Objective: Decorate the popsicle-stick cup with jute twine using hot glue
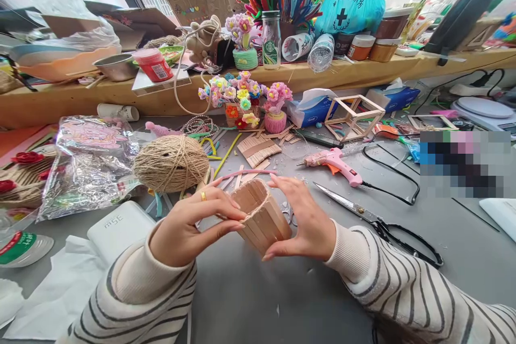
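Observation:
A small cup made of wooden craft sticks point(264, 223) is tilted above the grey table, its open top facing up and to the left. My left hand point(201, 220), with a ring on one finger, pinches the cup's rim between thumb and fingers. Around the cup's right side curves my right hand point(304, 220), the thumb at the lower edge and the fingertips near the far rim. Just behind the cup lies a pink pipe cleaner point(245, 173). A bundle of craft sticks point(258, 149) rests farther back, and small scissors are partly hidden behind my right hand.
At right are a pink glue gun point(334, 164) with a black cord and large black-handled scissors point(374, 217). A twine ball point(171, 163) and a white power bank point(119, 231) lie at left. Craft flowers point(237, 91) and a wooden stick frame point(355, 115) stand behind.

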Tool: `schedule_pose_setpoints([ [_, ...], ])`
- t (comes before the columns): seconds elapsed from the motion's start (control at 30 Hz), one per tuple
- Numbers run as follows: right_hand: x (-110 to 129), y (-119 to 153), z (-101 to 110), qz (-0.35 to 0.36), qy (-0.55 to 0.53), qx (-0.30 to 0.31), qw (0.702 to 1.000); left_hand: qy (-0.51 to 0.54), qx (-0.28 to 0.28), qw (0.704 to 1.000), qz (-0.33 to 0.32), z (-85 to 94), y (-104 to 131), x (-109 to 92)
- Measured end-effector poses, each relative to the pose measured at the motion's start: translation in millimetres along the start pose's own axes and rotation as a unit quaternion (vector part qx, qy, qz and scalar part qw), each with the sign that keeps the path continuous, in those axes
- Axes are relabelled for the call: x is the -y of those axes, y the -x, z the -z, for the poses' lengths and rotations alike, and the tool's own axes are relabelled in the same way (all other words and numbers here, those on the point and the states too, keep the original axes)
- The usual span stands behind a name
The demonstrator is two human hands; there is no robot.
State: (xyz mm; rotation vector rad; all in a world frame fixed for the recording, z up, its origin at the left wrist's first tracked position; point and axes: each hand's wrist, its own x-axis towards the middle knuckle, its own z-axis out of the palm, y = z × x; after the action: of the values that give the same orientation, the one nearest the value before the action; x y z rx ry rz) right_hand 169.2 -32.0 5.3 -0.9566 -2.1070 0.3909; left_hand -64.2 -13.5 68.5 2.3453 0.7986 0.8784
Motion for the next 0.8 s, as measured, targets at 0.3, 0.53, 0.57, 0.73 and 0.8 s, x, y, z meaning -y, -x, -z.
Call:
schedule_pose_setpoints([
  [0.3, -10, -3, -1, 0.039, -0.059, 0.008, 0.997, -0.154, -0.078, 0.985, -0.026, -35.7, -3, -35],
  [0.53, -18, -8, 3, 0.001, -0.114, 0.047, 0.992, -0.173, -0.065, 0.982, -0.045, -15.3, -7, -27],
  [0.57, -17, -9, 4, 0.002, -0.116, 0.053, 0.992, -0.176, -0.056, 0.982, -0.043, -8.0, -10, -26],
  [0.73, -17, -12, 5, 0.007, -0.143, 0.069, 0.987, -0.185, 0.042, 0.981, -0.051, 15.9, -42, -15],
  [0.8, -20, -12, 3, 0.002, -0.141, 0.076, 0.987, -0.187, 0.108, 0.975, -0.058, 15.4, -58, -10],
])
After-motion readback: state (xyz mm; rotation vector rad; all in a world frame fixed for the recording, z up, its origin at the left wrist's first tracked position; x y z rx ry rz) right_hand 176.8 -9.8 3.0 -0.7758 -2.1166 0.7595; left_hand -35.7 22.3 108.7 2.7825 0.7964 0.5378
